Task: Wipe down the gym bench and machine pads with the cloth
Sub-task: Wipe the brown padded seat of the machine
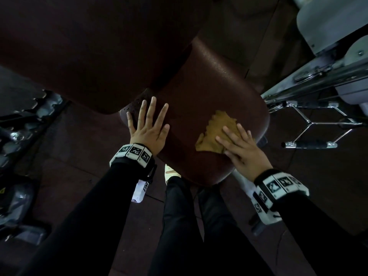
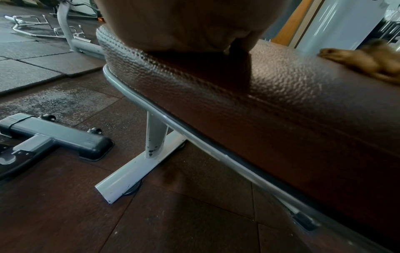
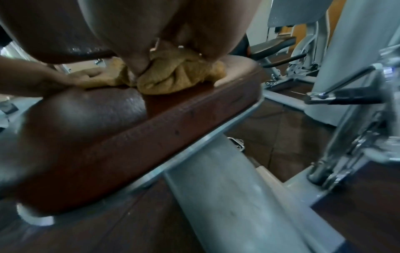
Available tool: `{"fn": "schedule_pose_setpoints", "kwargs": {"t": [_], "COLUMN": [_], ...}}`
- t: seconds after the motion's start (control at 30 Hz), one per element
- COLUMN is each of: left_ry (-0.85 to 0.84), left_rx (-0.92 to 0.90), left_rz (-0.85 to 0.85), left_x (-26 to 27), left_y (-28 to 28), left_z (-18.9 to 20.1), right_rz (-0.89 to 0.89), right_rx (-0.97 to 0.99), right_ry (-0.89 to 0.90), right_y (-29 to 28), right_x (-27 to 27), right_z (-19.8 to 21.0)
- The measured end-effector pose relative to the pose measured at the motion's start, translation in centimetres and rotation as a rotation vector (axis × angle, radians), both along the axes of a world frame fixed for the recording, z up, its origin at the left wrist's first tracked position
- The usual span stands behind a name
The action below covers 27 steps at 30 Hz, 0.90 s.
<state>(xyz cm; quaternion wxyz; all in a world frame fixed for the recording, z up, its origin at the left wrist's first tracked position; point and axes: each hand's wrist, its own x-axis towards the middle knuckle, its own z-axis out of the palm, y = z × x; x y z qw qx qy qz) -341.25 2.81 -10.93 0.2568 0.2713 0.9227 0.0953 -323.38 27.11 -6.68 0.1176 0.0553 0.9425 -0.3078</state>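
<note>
The cloth (image 1: 216,132), a crumpled mustard-yellow rag, lies on the top of the brown seat pad (image 1: 209,92), toward its right edge and near the front. The right hand (image 1: 242,149) lies on the cloth's near half with its fingers stretched forward and pressed flat on the fabric; the far half of the cloth sticks out past the fingertips. In the right wrist view the cloth (image 3: 173,77) bunches into folds under the palm, and the thumb seems to press into the folds, though whether it pinches them cannot be told.

The left hand (image 1: 148,126) rests flat on the left part of the same pad, fingers spread and straight, holding nothing, well apart from the cloth. In the left wrist view the heel of that hand (image 2: 184,25) sits on the pad's pebbled surface (image 2: 281,95), with the cloth (image 2: 368,63) off to the right.

A larger dark back pad (image 1: 89,46) overhangs the seat at the upper left. The seat stands on a grey metal frame (image 2: 138,171) with a flat foot on dark floor tiles (image 2: 184,222). To the right of the seat a chrome cable handle (image 1: 310,134) with black grips hangs beside a grey machine (image 1: 328,26). The person's black sleeves and trouser legs fill the lower part of the head view.
</note>
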Motion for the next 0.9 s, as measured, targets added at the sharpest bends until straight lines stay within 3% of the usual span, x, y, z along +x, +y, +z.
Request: {"fn": "schedule_pose_setpoints", "kwargs": {"t": [0.17,0.37,0.43,0.5,0.57,0.63,0.9], "left_ry": [-0.007,0.063,0.108,0.141,0.148,0.128,0.208], "left_rx": [-0.007,0.043,0.072,0.086,0.054,0.011,-0.072], "left_rz": [0.018,0.162,0.195,0.151,0.067,0.063,0.206], "left_x": [0.1,1.4,3.1,5.5,7.9,9.3,5.1], "left_y": [0.1,1.8,2.8,4.1,5.6,7.0,9.4], "left_z": [0.4,2.7,3.7,4.3,4.2,3.8,2.7], "right_rz": [-0.163,-0.173,-0.267,-0.39,-0.507,-0.592,-0.567], "right_rx": [-0.024,-0.294,-0.23,-0.043,0.102,0.111,0.136], "right_ry": [-0.024,-0.089,-0.053,-0.053,-0.132,-0.224,-0.372], "right_y": [-5.1,-8.3,-6.9,-4.8,-2.7,-1.3,-0.6], "right_x": [-4.3,-3.7,-3.4,-3.6,-4.3,-5.4,-6.2], "right_z": [0.0,0.9,0.9,0.5,-0.1,-0.8,-2.2]}}
